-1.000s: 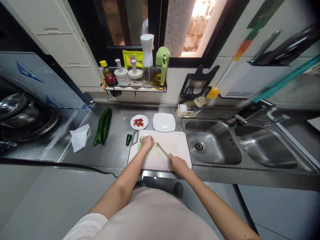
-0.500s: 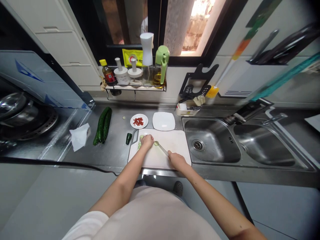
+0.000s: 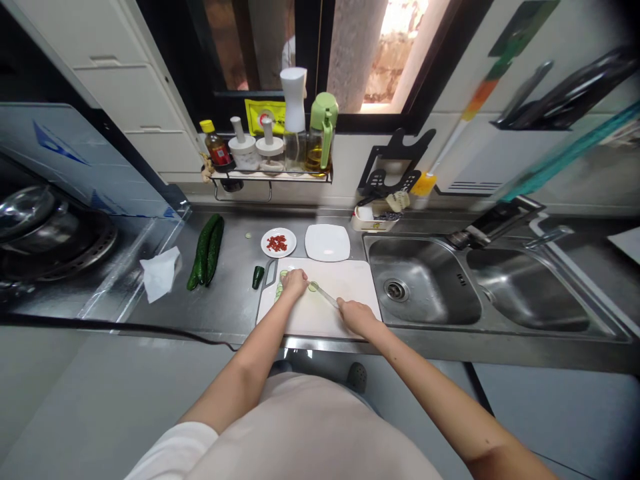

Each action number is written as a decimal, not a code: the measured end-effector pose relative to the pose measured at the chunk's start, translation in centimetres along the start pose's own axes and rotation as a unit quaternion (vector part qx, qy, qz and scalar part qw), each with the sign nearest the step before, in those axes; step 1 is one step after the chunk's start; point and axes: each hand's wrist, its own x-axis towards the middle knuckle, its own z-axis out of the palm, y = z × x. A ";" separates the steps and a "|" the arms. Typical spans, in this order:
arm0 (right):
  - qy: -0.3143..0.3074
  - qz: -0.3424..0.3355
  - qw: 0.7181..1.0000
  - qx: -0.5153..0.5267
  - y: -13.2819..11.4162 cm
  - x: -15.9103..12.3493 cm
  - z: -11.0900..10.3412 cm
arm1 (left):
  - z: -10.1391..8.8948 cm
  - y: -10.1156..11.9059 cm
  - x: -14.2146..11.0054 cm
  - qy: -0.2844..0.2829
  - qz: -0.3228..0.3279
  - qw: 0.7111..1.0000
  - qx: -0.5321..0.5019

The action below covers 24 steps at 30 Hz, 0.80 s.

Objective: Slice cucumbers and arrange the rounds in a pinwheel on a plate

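My right hand [image 3: 358, 317] is closed round the handle of a kitchen knife [image 3: 325, 295]. Its blade slants up and left over the white cutting board [image 3: 350, 283]. At the blade's tip is my left hand [image 3: 295, 283], fingers bent together; what they hold is hidden under them. A round cucumber slice [image 3: 313, 287] lies against the blade near the tip. More pale green cucumber slices [image 3: 279, 291] are on the board left of my left hand, partly covered by it. Off the board's left edge lies a dark green cucumber end [image 3: 257, 277].
Behind the board are a white plate of chopped red pieces [image 3: 277, 243] and a bare square plate [image 3: 327, 243]. Whole cucumbers [image 3: 206, 252] and a white tissue [image 3: 160, 273] lie left. A double sink [image 3: 425, 280] adjoins on the right. A seasoning rack [image 3: 273, 175] hangs behind.
Almost nothing differs. My right hand and the knife have shifted very slightly, while my left hand stays at the blade's tip.
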 end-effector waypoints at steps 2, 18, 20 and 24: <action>-0.003 -0.001 1.000 0.000 0.2 -0.2 0.3 | 0.0 0.0 0.0 0.000 0.002 1.000 -0.001; -0.010 0.006 1.000 0.014 -0.1 -0.2 0.1 | 0.0 0.0 0.1 -0.003 0.003 1.000 -0.002; -0.007 0.005 1.000 0.015 -0.3 -0.1 0.0 | 0.1 0.0 0.2 -0.005 0.001 1.000 0.000; -0.005 0.008 1.000 0.011 -0.5 0.0 -0.3 | 0.1 0.0 0.2 -0.006 0.002 1.000 0.003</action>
